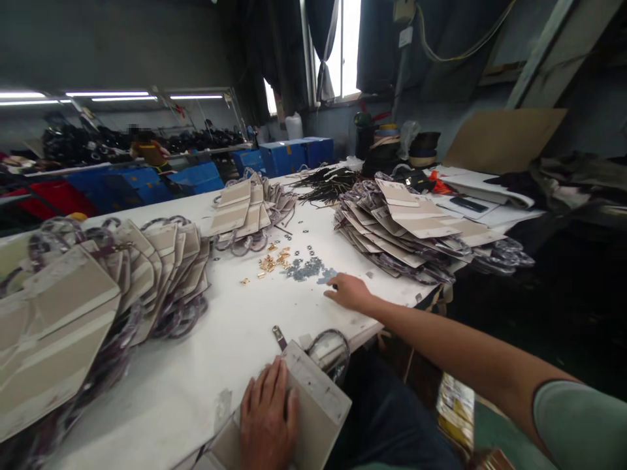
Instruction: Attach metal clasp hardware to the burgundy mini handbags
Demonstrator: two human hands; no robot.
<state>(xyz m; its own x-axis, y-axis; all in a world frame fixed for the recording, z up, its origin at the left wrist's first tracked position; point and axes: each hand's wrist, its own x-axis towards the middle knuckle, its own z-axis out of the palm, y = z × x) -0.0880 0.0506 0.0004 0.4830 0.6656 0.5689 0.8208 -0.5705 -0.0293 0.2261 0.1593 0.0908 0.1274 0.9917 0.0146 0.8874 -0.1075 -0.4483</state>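
from the head camera i look down on a white bench (235, 307). my left hand (267, 418) lies flat and open on one card panel (318, 398) at the near edge of the bench. it presses the panel down and grips nothing. a loop handle (330, 349) sticks out from under the panel's far side.

my right hand (349, 292) is stretched out, fingers low on the bench, touching the edge of a small heap of grey bits (309, 269). i cannot tell if it has pinched one. just beside those lie some gold bits (274, 261).

three big stacks of the same panels sit around: the left pile (98, 294), the middle pile (245, 209) and the right pile (416, 228). i cannot tell which stacks are done. only one panel is under my hands and many small bits lie loose, so i think a lot of work is left.

black strips (326, 183) and blue boxes (289, 156) are at the far end.
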